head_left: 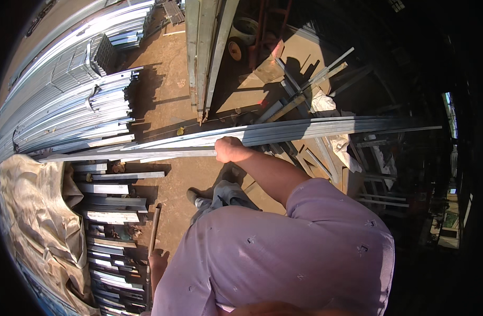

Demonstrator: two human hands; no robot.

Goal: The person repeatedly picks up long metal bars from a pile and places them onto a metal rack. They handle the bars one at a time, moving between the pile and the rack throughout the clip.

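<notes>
Long steel sections (304, 129), a thin bundle of pale galvanised lengths, run nearly level across the middle of the view, from the stacked metal on the left out past the cluttered bench (283, 63) on the right, well above the dirt floor (167, 100). The right hand (228, 149) is clenched around them at about a third of the way along from the left end, knuckles up, arm stretched out in front of the lilac shirt (283, 253). The left hand (158, 262) hangs low by the hip, and its fingers seem closed on a slim brown stick (155, 226) that stands almost upright; how firm that hold is cannot be told. Lengths like these will likely sag and whip at the far tips, so a grip closer to the balance point, judged by feel, would keep them level. Keeping the pieces squeezed together should stop one sliding out of the bundle. The right-hand tips reach among the angle offcuts (315, 79) on the bench, so any swing ought to be slow, watching that end. On the left the near ends lie just beside the stacked tube racks (72, 105) and the tarpaulin (36, 210), so they could snag there. Cut edges look sharp against a bare palm.
</notes>
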